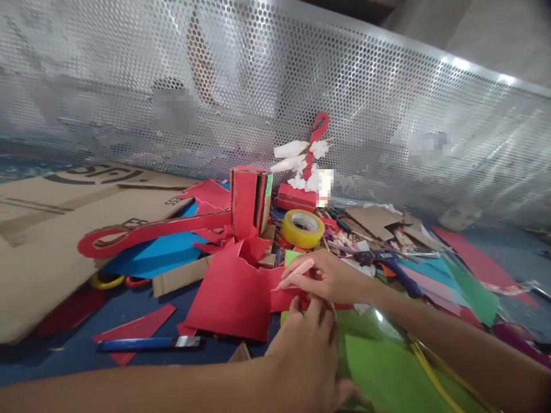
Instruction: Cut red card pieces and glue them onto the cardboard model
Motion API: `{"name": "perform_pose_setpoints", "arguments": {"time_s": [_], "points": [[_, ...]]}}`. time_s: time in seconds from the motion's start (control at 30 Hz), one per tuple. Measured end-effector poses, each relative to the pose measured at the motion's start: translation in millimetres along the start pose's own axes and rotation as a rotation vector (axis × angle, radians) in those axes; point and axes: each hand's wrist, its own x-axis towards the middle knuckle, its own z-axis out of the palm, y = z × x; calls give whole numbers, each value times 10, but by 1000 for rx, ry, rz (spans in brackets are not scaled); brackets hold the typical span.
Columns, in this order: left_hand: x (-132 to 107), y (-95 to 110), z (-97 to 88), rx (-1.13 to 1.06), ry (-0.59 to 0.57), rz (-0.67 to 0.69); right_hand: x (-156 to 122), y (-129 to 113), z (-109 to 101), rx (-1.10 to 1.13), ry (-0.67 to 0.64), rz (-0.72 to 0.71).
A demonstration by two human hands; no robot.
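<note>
My right hand (318, 275) is closed, its fingers pinched around a slim pale pink stick (297, 273) whose exact kind I cannot make out. That stick lies over a narrow red paper strip (282, 298). Just below, my left hand (307, 338) has its fingers bent down onto the same strip; part of the strip is hidden by both hands. Left of the hands sits a larger curved piece of red paper (235, 289) with a torn upper edge. Behind it stands a red-covered cardboard piece (245, 201) with a long looped arm (155, 229) reaching left.
A roll of yellow tape (302, 229) lies beyond my hands. A blue cutter (146, 343) is at the front left, near a cardboard sheet (51, 229). To the right are a blue glue gun (396, 267) and green paper (387, 367). A perforated metal panel (129, 63) closes off the back.
</note>
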Motion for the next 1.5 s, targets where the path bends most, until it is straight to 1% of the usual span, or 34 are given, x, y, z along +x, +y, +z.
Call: {"name": "perform_pose_setpoints", "arguments": {"time_s": [0.17,0.3,0.4,0.53,0.67,0.8,0.97,1.13,1.33,1.5], "points": [[-10,8,13,-9,13,-5,-68,59,-45,-3,51,25],[1,13,-22,13,-6,-6,12,-20,7,3,-1,-3],[4,9,-46,15,-37,-7,55,-61,26,22,-15,-13],[-4,8,-35,11,-23,8,-8,-1,-36,6,13,16],[-13,11,-36,-8,-42,12,-85,64,-91,11,51,57],[-8,8,-54,8,-49,-1,-38,9,-34,6,16,26],[10,9,-31,6,-53,10,70,-72,48,15,-10,-13],[9,10,-20,-9,-18,2,-5,0,-7,-13,8,11],[-3,16,5,14,7,4,-175,82,-93,-30,66,100],[1,19,15,42,17,7,-89,38,-41,-8,34,28]]}}
